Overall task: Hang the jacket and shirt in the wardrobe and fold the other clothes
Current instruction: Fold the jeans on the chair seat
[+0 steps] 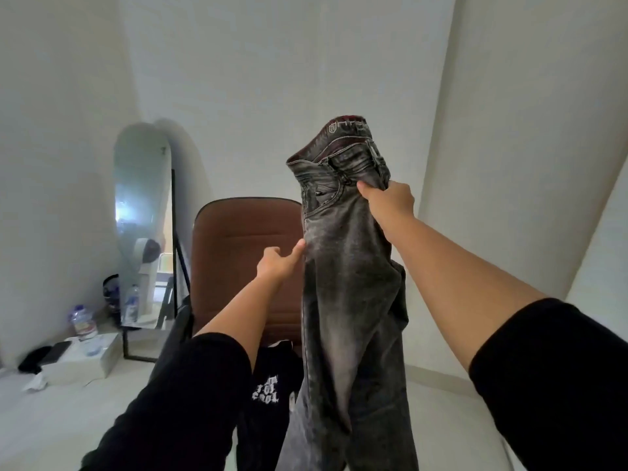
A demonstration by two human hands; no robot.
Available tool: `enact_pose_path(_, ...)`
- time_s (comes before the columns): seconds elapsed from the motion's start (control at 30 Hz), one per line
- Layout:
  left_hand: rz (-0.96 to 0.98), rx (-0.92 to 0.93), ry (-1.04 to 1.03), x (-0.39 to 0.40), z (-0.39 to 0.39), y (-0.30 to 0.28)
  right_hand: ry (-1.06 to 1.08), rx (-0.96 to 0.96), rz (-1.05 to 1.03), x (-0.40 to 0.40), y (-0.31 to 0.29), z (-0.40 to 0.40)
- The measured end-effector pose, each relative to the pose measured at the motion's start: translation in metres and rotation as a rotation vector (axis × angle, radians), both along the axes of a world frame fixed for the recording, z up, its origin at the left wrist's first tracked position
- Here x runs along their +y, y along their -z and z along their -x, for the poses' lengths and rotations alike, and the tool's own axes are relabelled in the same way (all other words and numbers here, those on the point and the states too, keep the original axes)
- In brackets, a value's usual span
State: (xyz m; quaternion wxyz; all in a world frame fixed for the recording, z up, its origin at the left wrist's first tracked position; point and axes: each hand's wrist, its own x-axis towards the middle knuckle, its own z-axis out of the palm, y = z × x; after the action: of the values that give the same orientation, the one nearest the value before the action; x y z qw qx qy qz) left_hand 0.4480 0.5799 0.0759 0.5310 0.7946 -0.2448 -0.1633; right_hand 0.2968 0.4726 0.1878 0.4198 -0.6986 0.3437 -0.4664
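Observation:
A pair of washed grey jeans (350, 287) hangs upright in front of me, waistband at the top, legs trailing down out of the frame. My right hand (390, 195) is shut on the jeans just under the waistband. My left hand (277, 261) touches the left edge of the jeans at hip height, thumb and fingers pinching the fabric. A black garment with white lettering (268, 389) lies below, on the seat of a brown chair (244, 253).
An arched floor mirror (142, 212) leans on the left wall. Beside it stand two water bottles (81, 321), a white box (85, 362), a phone and a dark item. White walls and a pale floor surround the chair.

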Motion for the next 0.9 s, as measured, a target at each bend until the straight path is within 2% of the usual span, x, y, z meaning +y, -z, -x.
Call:
enact_pose_path(0.13, -0.247, 0.258, 0.365, 0.011, 0.015, 0.026, 0.134, 0.018, 0.005, -0.005, -0.008, -0.001)
enact_pose_path(0.23, -0.382, 0.190, 0.514, 0.012, 0.021, 0.048, 0.173, 0.006, 0.014, -0.009, -0.010, 0.003)
enact_pose_path(0.3, -0.337, 0.175, 0.511, 0.010, 0.026, 0.057, 0.193, 0.005, 0.029, -0.011, -0.007, 0.007)
enact_pose_path(0.4, -0.148, 0.419, 0.546, 0.004, 0.031, 0.067, 0.223, 0.002, 0.045, -0.017, 0.000, 0.013)
enact_pose_path(0.5, -0.084, 0.528, 0.595, 0.001, 0.037, 0.068, 0.261, 0.017, 0.052, -0.025, 0.005, 0.020)
enact_pose_path(0.6, -0.058, 0.518, 0.603, -0.004, 0.039, 0.064, 0.284, 0.008, 0.037, -0.030, 0.010, 0.025)
enact_pose_path(0.7, -0.129, 0.493, 0.627, -0.009, 0.036, 0.062, 0.221, -0.021, 0.016, -0.036, 0.012, 0.030)
enact_pose_path(0.77, -0.191, 0.378, 0.633, -0.010, 0.036, 0.059, 0.121, -0.047, -0.005, -0.039, 0.010, 0.033)
enact_pose_path(0.8, -0.163, 0.298, 0.608, -0.011, 0.037, 0.055, 0.056, -0.064, -0.028, -0.039, 0.009, 0.034)
enact_pose_path(0.9, 0.105, 0.119, 0.410, -0.021, 0.033, 0.049, -0.143, -0.119, -0.085, -0.036, 0.006, 0.036)
